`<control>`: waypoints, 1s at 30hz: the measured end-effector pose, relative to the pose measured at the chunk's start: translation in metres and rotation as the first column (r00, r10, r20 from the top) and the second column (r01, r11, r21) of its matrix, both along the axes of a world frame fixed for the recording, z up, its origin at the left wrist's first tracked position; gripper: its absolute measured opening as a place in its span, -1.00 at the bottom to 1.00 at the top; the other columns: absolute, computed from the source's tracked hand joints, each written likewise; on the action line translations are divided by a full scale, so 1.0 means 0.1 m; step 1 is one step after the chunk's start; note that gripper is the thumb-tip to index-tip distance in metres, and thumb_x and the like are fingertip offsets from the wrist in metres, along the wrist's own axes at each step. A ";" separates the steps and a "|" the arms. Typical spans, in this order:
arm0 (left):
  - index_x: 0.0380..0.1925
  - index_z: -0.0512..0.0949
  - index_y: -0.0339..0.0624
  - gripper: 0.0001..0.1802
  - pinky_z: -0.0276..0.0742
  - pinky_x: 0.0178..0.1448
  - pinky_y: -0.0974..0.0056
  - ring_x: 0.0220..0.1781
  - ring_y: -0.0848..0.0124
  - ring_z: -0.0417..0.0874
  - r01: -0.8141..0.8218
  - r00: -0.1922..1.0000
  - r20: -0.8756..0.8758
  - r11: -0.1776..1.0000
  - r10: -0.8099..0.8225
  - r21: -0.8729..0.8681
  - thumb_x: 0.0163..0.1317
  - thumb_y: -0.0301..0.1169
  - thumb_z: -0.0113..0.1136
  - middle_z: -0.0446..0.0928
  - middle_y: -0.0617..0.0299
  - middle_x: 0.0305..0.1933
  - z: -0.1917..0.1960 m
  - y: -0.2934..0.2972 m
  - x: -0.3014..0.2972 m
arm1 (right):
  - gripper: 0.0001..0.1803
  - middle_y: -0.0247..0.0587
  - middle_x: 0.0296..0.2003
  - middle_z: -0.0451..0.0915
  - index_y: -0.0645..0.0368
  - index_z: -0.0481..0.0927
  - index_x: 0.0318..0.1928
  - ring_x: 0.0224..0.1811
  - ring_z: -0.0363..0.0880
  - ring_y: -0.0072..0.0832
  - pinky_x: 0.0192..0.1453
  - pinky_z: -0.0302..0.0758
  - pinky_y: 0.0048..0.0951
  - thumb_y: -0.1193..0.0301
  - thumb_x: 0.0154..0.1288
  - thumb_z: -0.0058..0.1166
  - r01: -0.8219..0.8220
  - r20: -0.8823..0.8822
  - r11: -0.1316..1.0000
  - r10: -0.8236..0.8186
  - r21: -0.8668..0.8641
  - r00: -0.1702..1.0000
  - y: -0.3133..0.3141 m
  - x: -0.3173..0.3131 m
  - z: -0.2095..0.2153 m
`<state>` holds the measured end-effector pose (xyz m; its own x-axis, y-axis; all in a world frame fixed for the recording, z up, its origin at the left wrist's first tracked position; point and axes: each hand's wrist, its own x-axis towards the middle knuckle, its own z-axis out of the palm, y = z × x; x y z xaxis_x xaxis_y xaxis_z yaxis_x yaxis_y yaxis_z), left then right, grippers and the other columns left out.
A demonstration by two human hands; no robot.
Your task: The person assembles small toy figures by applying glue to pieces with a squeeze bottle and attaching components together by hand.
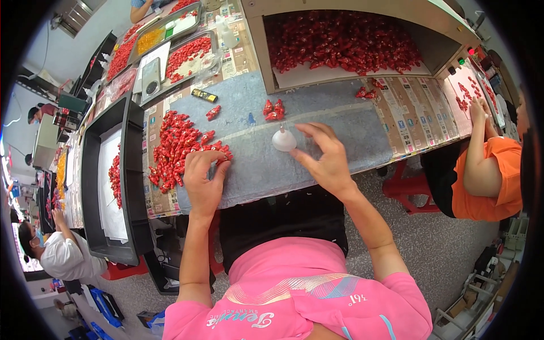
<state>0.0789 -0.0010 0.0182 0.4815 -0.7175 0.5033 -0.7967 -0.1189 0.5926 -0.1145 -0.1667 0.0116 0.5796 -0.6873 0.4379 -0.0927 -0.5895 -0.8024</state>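
My left hand (204, 178) is at the right side of a heap of small red plastic figures (173, 144). Its fingers curl down and pinch one red figure (224, 156), mostly covered by them. Beside my right hand (327, 161) stands a small white bottle with a thin nozzle (283, 140). That hand's thumb and fingers are spread apart; the thumb tip is at the bottle's edge, and whether it touches cannot be told. Just beyond the bottle lie a few red figures (274, 110) side by side. Another red figure (213, 113) lies alone, farther left.
An open-fronted box (351, 85) full of red figures stands at the back. A black marker-like tube (204, 95) lies left of it. To the left are a black crate (136, 170), trays of red pieces (192, 56) and a phone (151, 76). A co-worker in orange (490, 175) sits right.
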 end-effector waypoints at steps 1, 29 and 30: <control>-0.39 0.58 -0.22 -0.79 0.43 -0.09 0.24 -0.21 0.24 0.53 -0.033 0.990 0.136 0.999 0.029 0.034 -0.11 -0.61 0.32 0.58 0.17 -0.34 -0.02 -0.01 0.02 | -0.59 -0.17 -0.19 0.58 0.24 0.54 -0.05 -0.11 0.53 -0.38 -0.04 0.46 -0.43 0.47 0.04 0.28 0.019 -0.009 0.998 -0.019 -0.063 1.000 0.01 0.08 0.00; -0.14 0.52 -0.30 -0.76 0.50 -0.14 0.40 -0.26 0.41 0.61 0.326 0.493 -0.829 0.939 -0.265 -0.107 0.17 -0.54 0.20 0.55 0.19 -0.19 0.01 -0.63 -0.41 | -0.50 -0.13 -0.18 0.49 0.24 0.42 0.07 -0.15 0.51 -0.36 -0.05 0.43 -0.43 0.31 0.16 0.24 -0.117 0.007 0.977 0.117 0.178 0.993 -0.02 -0.65 0.09; -0.14 0.52 -0.30 -0.76 0.50 -0.14 0.40 -0.26 0.41 0.61 0.318 0.490 -0.833 0.942 -0.256 -0.103 0.17 -0.54 0.20 0.55 0.19 -0.19 -0.01 -0.55 -0.45 | -0.50 -0.22 -0.18 0.51 0.23 0.44 0.05 -0.16 0.51 -0.46 -0.07 0.43 -0.50 0.35 0.13 0.28 -0.119 0.095 0.935 0.092 0.333 0.991 0.02 -0.65 0.10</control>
<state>0.0340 -0.0560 0.0168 0.4162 -0.9077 -0.0539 0.0528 -0.0351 0.9980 -0.1798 -0.1649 0.0218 0.6306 -0.7391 0.2368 0.0247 -0.2858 -0.9580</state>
